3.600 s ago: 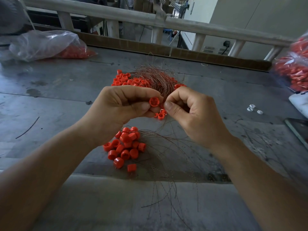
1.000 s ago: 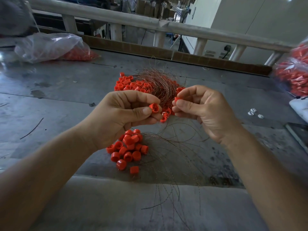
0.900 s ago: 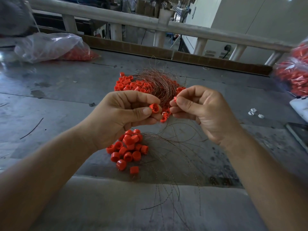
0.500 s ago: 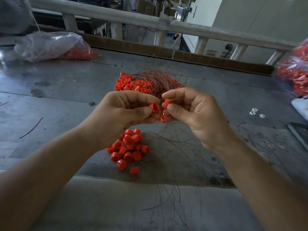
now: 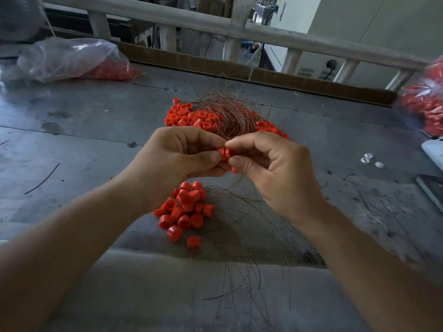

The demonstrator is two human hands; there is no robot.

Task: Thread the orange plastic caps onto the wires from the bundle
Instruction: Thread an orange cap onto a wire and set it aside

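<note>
Together the left hand (image 5: 177,161) and right hand (image 5: 271,168) pinch one cap (image 5: 224,153) (wire hidden); far caps (image 5: 182,116) among the wires (image 5: 227,111) look threaded, the near pile (image 5: 184,212) waits.

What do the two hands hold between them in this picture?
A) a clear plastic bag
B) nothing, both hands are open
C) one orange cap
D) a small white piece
C: the thumb and fingers of the left hand and of the right hand meet and pinch one orange cap, lifted above the table.
</note>
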